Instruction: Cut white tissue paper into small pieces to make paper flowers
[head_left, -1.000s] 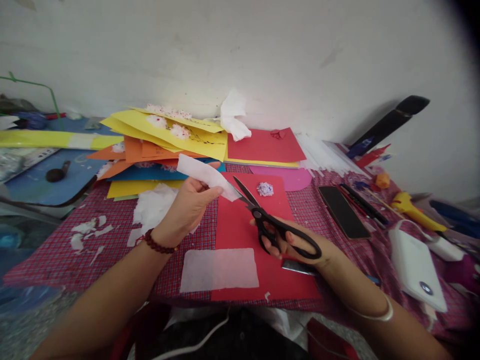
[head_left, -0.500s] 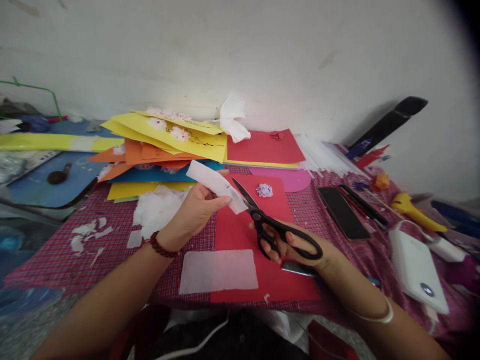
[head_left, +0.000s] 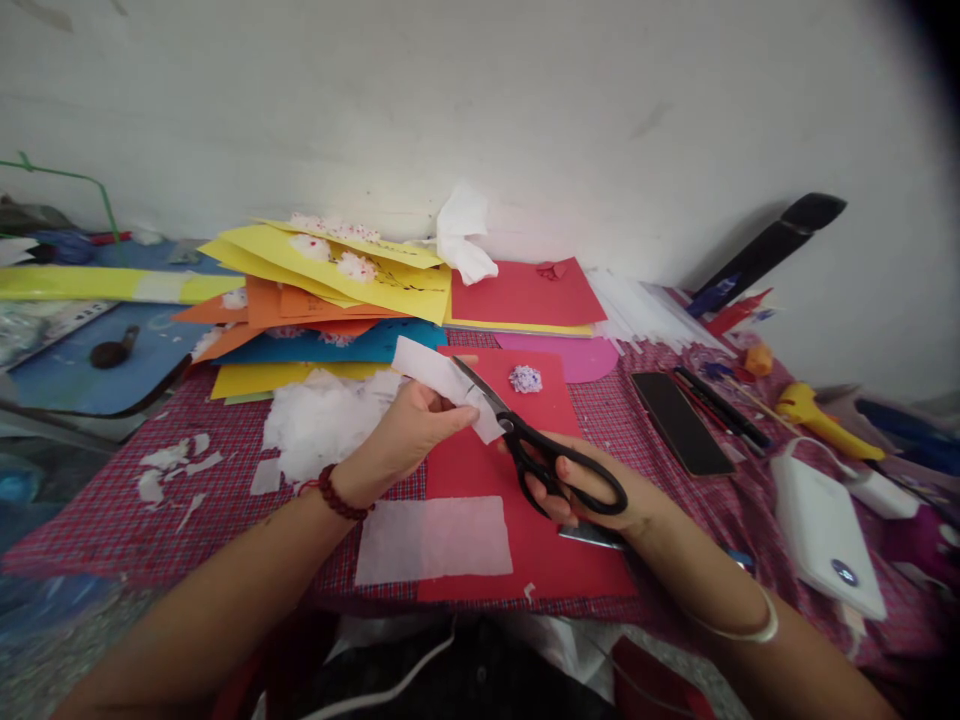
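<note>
"Red checkered cloth (head_left: pixel 225 500) covers the work surface. What lies nearest on it?"

"One thin, white, rectangular sheet (head_left: pixel 435 540), partly over a large red paper sheet (head_left: pixel 540 560)."

"And the hands?"

"Right hand (head_left: pixel 589 480) is closed round the looped handles of black-handled metal scissors (head_left: pixel 536 440). Left hand (head_left: pixel 409 430) pinches a narrow white paper strip (head_left: pixel 427 372) between thumb and fingers."

"How do strip and blades lie?"

"Strip's long axis slants from far left to near right. The blades are parted at its near-right end, pointing away and leftward, at a shallow angle to that axis."

"So which hand is nearer the strip?"

"Left, since it's touching it. The right sits off beyond the pivot, to the right."

"Farther back?"

"A small white-and-purple speckled ball (head_left: pixel 526 379) on the red sheet, then stacked yellow paper cards (head_left: pixel 397 290) by a pale wall (head_left: pixel 375 100)."
</note>
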